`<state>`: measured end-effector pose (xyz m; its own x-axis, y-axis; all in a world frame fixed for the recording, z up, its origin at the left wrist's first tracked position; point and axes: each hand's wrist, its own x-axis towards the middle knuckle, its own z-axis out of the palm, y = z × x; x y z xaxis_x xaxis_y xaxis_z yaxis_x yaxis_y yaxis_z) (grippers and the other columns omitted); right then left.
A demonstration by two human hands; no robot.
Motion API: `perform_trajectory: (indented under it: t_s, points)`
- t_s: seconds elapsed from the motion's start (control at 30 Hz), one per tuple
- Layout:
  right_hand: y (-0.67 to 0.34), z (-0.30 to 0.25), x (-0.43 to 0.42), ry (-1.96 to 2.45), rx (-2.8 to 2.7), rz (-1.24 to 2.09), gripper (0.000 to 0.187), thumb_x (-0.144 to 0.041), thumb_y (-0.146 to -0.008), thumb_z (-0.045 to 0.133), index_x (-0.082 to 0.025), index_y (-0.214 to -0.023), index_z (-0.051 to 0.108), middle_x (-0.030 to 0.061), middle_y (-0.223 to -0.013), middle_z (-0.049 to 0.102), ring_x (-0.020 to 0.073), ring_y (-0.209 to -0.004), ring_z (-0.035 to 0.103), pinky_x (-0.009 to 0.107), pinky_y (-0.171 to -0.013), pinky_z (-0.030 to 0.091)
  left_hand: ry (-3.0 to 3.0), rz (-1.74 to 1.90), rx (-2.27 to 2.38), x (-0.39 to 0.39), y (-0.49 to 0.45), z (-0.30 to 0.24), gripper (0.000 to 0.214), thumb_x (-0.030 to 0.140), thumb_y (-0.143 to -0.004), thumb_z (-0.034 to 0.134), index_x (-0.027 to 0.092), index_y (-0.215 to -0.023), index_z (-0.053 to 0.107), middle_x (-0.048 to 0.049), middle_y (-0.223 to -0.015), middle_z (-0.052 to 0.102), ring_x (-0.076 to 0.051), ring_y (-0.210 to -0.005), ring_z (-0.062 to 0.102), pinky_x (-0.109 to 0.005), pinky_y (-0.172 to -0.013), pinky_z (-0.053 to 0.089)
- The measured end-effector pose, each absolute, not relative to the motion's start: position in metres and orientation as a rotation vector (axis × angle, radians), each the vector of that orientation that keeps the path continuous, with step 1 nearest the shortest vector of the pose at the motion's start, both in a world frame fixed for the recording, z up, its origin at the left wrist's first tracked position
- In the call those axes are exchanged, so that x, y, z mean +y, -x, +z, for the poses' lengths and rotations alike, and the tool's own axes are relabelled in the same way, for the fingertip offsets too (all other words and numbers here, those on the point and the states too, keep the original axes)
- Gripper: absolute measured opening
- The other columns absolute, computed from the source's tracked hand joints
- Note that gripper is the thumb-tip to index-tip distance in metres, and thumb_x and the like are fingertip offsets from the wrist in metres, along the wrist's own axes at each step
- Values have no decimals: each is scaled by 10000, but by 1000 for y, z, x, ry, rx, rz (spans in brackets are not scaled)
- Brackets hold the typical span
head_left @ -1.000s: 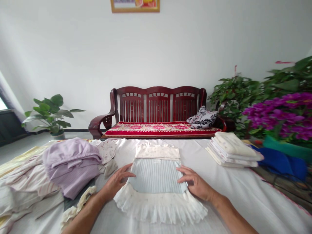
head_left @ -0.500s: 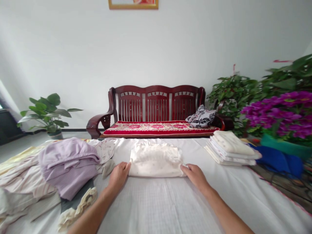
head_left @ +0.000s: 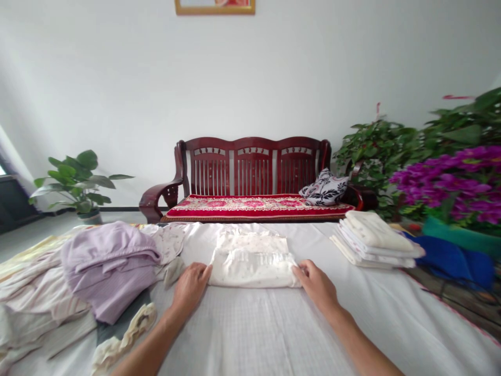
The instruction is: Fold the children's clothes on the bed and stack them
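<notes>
A white garment (head_left: 250,270) with a faint small print lies partly folded on the white cloth, straight ahead. Its near part is doubled over in a band, and a flat part shows behind it. My left hand (head_left: 192,284) pinches the garment's left end between thumb and fingers. At the right end, my right hand (head_left: 316,282) grips the band the same way. Both forearms reach in from the bottom edge. Which garment it is I cannot make out.
A heap of loose clothes with a lilac garment (head_left: 111,261) on top lies left, near a cream scrunchie-like band (head_left: 125,337). To the right sits a stack of folded white clothes (head_left: 376,240), beside a blue cloth (head_left: 456,258) and purple flowers (head_left: 457,185). A wooden bench (head_left: 252,162) stands beyond.
The raised, ruffled near part of the garment has come down into a flatter band, showing more of the part behind. Both hands keep hold of its ends and have barely shifted.
</notes>
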<state>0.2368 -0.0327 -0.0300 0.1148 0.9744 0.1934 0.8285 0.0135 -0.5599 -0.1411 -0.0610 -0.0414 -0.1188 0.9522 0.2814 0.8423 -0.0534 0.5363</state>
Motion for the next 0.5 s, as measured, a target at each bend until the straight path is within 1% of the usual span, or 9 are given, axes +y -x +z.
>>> perform_trajectory:
  t_s: [0.07,0.1,0.13,0.17,0.23,0.33,0.4,0.43,0.5]
  points:
    - [-239,-32,-33,1803,-1680,387,402,-529,-858,499,-243,-1127,584,18,-869,722,213,-805,668,277,-628,403,-1907,1017,2053,-65,144,-44,354,465,-939,435,207,-929,677,-66,-983,723,-233,-1003,661,-350,-942,464]
    - [-240,-32,-34,1777,-1670,392,452,-529,-849,506,-236,-1189,557,25,-899,728,223,-840,677,289,-656,429,-1879,1077,2057,-68,145,-46,333,467,-917,477,209,-1030,656,-61,-1008,719,-230,-1002,664,-350,-926,477]
    - [-240,-33,-35,1749,-1675,388,484,-533,-844,506,-230,-1220,542,32,-920,728,231,-870,681,303,-688,450,-1866,1126,2042,-71,147,-48,371,465,-890,522,213,-1145,617,-53,-1033,715,-227,-1002,666,-350,-911,488]
    - [-241,-33,-37,1722,-1686,379,502,-536,-841,507,-227,-1235,539,40,-940,726,239,-899,682,317,-725,467,-1873,1160,2011,-74,149,-50,460,454,-861,564,217,-1255,561,-45,-1052,711,-224,-1004,668,-350,-903,497]
    - [-241,-34,-41,1661,-1734,366,520,-516,-825,533,-223,-1255,550,59,-999,717,250,-965,675,343,-805,489,-1937,1172,1931,-78,150,-52,639,393,-809,619,222,-1403,456,-32,-1056,703,-220,-1003,669,-355,-911,506]
    - [-239,-37,-45,1574,-1864,336,590,-401,-751,618,-217,-1308,561,87,-1113,695,265,-1045,651,371,-903,491,-2055,1140,1813,-82,150,-53,730,263,-764,608,232,-1468,418,-28,-1043,698,-212,-1020,665,-354,-945,506]
    - [-237,-40,-46,1546,-1926,304,648,-303,-711,615,-210,-1349,556,94,-1113,694,274,-1035,649,389,-918,493,-2095,1121,1749,-82,147,-51,733,210,-750,576,249,-1468,436,-27,-1061,705,-206,-1036,662,-348,-957,508]
    - [-236,-41,-45,1536,-1928,296,655,-263,-706,588,-206,-1358,558,96,-1099,698,274,-1021,652,395,-919,496,-2102,1116,1726,-81,146,-50,709,199,-751,564,255,-1451,463,-27,-1072,710,-205,-1038,662,-345,-956,511]
    - [-236,-42,-41,1472,-1885,326,630,-212,-723,516,-198,-1350,571,102,-1124,700,264,-1034,654,392,-936,498,-2098,1132,1700,-79,146,-47,591,212,-782,542,252,-1371,549,-34,-1106,718,-207,-1044,662,-345,-957,511]
